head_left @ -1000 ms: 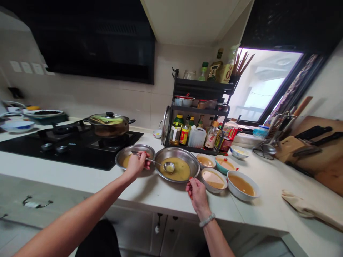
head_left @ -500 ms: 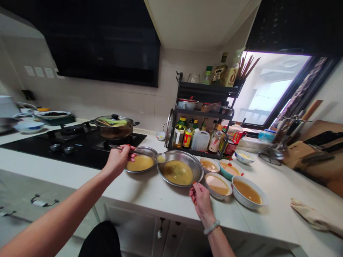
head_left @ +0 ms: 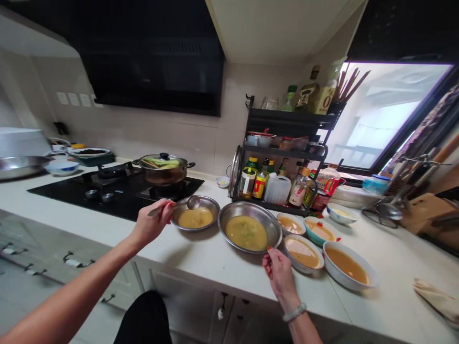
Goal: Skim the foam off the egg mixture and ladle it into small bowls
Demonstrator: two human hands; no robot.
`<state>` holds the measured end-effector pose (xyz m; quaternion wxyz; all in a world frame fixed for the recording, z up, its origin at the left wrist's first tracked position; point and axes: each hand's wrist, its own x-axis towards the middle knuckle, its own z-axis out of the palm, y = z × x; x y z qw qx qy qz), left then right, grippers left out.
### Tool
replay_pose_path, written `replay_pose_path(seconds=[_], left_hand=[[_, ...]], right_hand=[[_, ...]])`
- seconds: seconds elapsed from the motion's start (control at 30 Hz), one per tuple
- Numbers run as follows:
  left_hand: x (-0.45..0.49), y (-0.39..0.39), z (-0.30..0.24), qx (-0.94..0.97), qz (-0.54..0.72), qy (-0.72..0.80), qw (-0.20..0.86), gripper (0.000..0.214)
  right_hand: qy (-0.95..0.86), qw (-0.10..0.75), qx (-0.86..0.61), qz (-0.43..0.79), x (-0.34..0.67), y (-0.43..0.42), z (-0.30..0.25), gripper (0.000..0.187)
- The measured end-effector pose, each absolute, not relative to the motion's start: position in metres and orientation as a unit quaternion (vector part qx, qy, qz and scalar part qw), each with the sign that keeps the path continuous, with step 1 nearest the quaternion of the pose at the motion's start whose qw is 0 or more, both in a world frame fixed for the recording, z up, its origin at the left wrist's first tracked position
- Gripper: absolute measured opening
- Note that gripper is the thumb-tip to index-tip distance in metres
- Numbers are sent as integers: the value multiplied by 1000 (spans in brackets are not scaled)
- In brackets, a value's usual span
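Note:
My left hand (head_left: pixel 152 223) is closed round the handle of a metal ladle (head_left: pixel 186 203), whose bowl hangs over the small steel dish (head_left: pixel 211 208) holding yellow liquid. To its right stands a larger steel bowl (head_left: pixel 272 226) with the same yellow liquid. My right hand (head_left: pixel 279 272) pinches that large bowl's near rim with thumb and fingers. A beaded bracelet sits on my right wrist.
Several small bowls (head_left: pixel 347 270) of orange-brown liquid stand to the right of the large bowl. A black rack (head_left: pixel 287 143) of bottles is behind them. A lidded pot (head_left: pixel 165 168) sits on the black hob (head_left: pixel 71 191). A cloth (head_left: pixel 435 298) lies at far right.
My left hand carried the ladle from the large bowl leftward to the small dish, which now holds more yellow liquid. My right hand stayed at the large bowl's rim.

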<state>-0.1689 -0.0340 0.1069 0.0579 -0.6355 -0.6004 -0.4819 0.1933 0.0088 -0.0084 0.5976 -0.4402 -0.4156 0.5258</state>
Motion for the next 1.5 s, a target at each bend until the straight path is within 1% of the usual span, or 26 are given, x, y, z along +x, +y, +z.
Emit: replay_pose_path(seconds=[0.1, 0.2, 0.3, 0.37, 0.53, 0.67, 0.8, 1.0, 1.1, 1.23, 1.5], left_hand=[[-160, -37, 108, -679, -467, -551, 132, 28], [-142, -36, 110, -655, -503, -548, 135, 26], [-117, -30, 110, -635, -543, -547, 57, 26], [-98, -22, 106, -651, -548, -525, -4, 27], [-58, -1, 86, -738, -474, -479, -21, 26], [-42, 10, 70, -749, -465, -463, -89, 28], [-38, 15, 65, -685, -496, -505, -175, 27], [-44, 23, 67, -526, -573, -534, -330, 21], [-47, 24, 73, -464, -606, -528, -374, 17], [-52, 21, 82, -443, -625, -519, -380, 16], [-76, 14, 105, -414, -656, -528, -346, 14]], right_hand=[[-420, 600, -437, 522, 193, 9, -9, 48], [-419, 603, -439, 518, 192, 9, -8, 48], [-419, 601, -445, 516, 191, 9, -9, 48], [-422, 598, -449, 512, 191, 9, -10, 48], [-430, 596, -449, 509, 191, 9, -10, 45], [-428, 595, -449, 511, 191, 9, -8, 44], [-423, 595, -449, 515, 190, 9, -8, 44], [-428, 599, -442, 513, 191, 9, -9, 43], [-428, 599, -443, 511, 191, 9, -9, 43], [-423, 600, -446, 512, 190, 8, -8, 43], [-425, 600, -449, 507, 190, 8, -7, 46]])
